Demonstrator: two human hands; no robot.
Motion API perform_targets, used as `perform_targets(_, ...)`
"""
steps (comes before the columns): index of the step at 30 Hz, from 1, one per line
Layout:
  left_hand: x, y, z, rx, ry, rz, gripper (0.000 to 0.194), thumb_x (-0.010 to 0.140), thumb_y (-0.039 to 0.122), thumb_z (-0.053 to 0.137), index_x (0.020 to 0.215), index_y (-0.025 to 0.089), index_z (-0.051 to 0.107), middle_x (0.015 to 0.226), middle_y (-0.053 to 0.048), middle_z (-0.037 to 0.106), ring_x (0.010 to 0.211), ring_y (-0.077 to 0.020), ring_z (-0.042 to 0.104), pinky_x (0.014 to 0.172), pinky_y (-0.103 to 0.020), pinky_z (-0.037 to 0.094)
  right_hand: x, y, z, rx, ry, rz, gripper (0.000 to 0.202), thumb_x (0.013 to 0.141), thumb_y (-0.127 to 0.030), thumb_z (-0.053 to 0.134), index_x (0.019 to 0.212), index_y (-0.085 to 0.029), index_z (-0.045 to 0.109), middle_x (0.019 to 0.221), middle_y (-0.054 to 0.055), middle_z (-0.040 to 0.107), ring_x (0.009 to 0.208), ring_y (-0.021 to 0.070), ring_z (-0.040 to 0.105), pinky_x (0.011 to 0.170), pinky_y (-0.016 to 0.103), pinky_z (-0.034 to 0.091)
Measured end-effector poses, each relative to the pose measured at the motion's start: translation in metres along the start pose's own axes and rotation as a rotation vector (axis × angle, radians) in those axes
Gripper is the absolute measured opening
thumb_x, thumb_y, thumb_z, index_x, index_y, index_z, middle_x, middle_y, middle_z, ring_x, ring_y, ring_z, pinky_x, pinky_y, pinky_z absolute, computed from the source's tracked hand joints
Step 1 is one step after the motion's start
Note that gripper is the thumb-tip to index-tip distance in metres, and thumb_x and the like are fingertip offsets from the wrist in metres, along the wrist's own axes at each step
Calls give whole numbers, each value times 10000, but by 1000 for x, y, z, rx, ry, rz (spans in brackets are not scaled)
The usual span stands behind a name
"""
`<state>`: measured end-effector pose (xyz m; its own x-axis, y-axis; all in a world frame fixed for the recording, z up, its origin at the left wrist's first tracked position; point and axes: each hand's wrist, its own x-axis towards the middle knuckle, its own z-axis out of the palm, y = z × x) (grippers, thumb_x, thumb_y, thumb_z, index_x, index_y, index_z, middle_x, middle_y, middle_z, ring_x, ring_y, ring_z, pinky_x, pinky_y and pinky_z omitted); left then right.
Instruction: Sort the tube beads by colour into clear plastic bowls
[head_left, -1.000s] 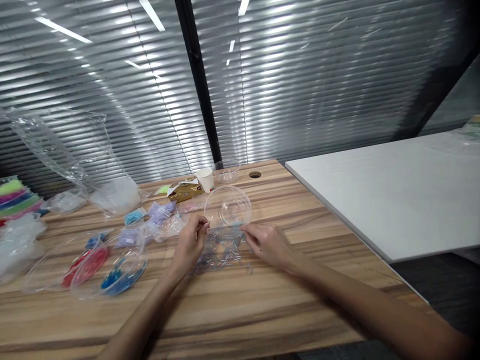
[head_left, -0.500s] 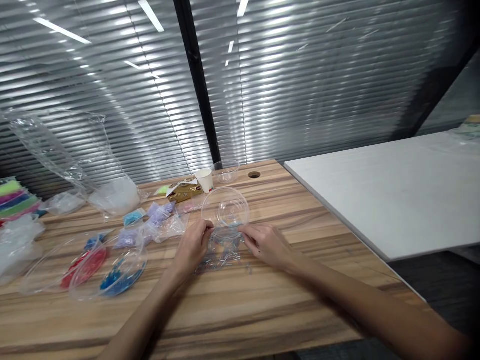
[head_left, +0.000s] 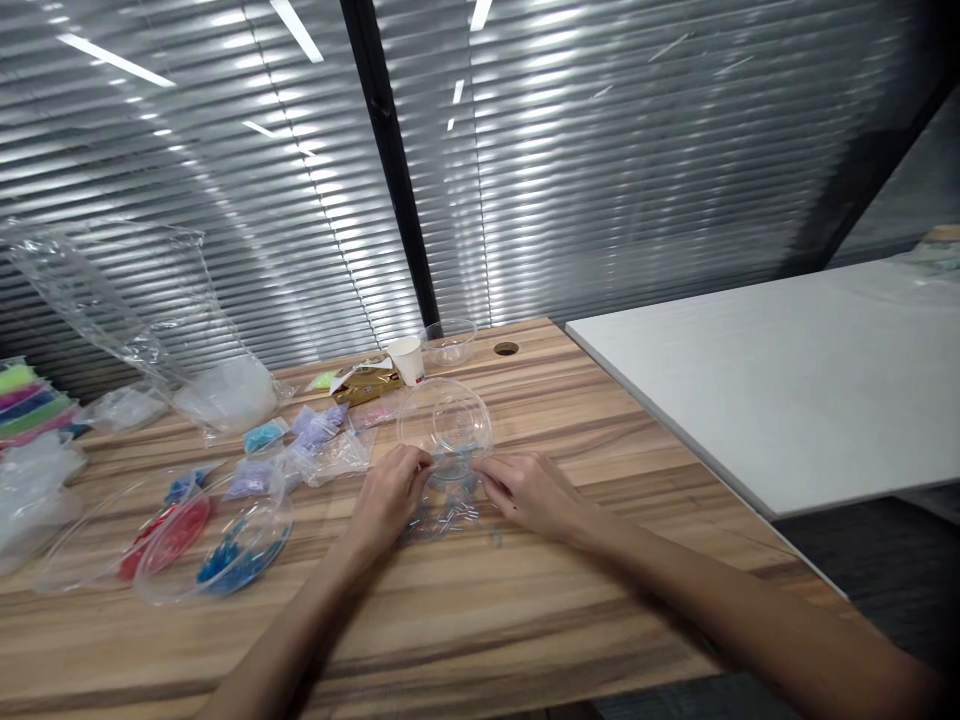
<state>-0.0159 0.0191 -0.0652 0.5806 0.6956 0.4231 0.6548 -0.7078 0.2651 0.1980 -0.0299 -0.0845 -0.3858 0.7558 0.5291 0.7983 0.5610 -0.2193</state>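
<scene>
We are sitting at a wooden table (head_left: 480, 610) with a striped grain and a round cable hole (head_left: 506, 349) at its far edge. To the right a white table (head_left: 765, 380) is butting against it. Behind, closed blinds (head_left: 637, 150) are reflecting ceiling strip lights (head_left: 296, 30), and a black post (head_left: 390, 165) is dividing them.
</scene>
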Motion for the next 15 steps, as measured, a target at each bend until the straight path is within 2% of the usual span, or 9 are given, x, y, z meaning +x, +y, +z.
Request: perform_targets(15,-2,-3,4,17,-6,46,141,891,253,415,848,154,506,795,-27,546,758,-129,499,685,-242,382,1,-1,-3,-3,-64,7,206,828,-155,458,981,-200,588,792,6,637,691,112,565,584,207,299)
